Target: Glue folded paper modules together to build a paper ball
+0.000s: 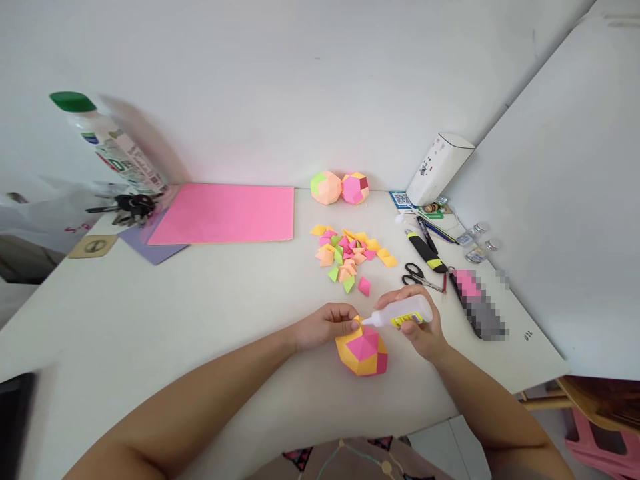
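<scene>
Paper polyhedron (367,353), pink and yellow-orange, positioned at the near middle of the white table (240,293), between the two hands that I follow remotely through the head camera. I judge it partly assembled: several facets are joined into a rounded body, while a yellow-orange flap (359,331) stands at its top; I cannot tell how much of the underside is closed. The left hand (327,327) holds this flap in a narrow pinch between thumb and fingers, its forearm reaching in from the lower left. The right hand (425,337) grips a squeeze bottle (407,310), probably of glue, with fingers above and thumb below; the bottle lies nearly level, its thin nozzle pointing left and meeting the flap, or very close to it. Beyond the hands, loose folded paper pieces (345,245) in yellow, pink, green and peach form a heap, which I read as parts not yet joined. Farther out, against the wall, a peach-and-green paper ball (327,189) and a mostly pink paper ball (355,189) sit side by side, apparently complete. Scissors (415,275) rest to the right, apart from both hands.
</scene>
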{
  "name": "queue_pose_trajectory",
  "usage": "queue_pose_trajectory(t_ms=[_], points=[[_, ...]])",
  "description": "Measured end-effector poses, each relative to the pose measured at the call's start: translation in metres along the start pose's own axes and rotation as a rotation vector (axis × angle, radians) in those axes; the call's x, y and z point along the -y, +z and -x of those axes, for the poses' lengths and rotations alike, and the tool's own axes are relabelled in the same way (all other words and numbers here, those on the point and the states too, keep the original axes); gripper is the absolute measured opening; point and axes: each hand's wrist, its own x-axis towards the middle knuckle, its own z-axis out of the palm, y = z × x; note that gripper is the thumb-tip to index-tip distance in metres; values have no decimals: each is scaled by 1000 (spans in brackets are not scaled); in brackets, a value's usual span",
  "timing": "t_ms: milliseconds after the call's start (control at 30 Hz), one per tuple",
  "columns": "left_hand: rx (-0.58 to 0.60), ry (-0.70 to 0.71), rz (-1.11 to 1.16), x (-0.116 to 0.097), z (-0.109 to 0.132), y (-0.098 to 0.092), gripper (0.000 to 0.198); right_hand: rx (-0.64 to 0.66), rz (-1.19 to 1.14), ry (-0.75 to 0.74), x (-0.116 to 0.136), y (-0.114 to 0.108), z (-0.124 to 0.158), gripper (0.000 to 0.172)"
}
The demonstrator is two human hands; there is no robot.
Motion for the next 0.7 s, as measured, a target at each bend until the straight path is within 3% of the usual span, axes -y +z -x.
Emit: queue_pose_trajectory(t_ms=[267, 700], points=[[5, -5, 3, -4, 1, 2, 28, -128, -60, 48, -4, -1, 1, 23], [27, -5, -10, -2, -1, -1, 26, -189, -145, 192, -7, 0, -4, 26]])
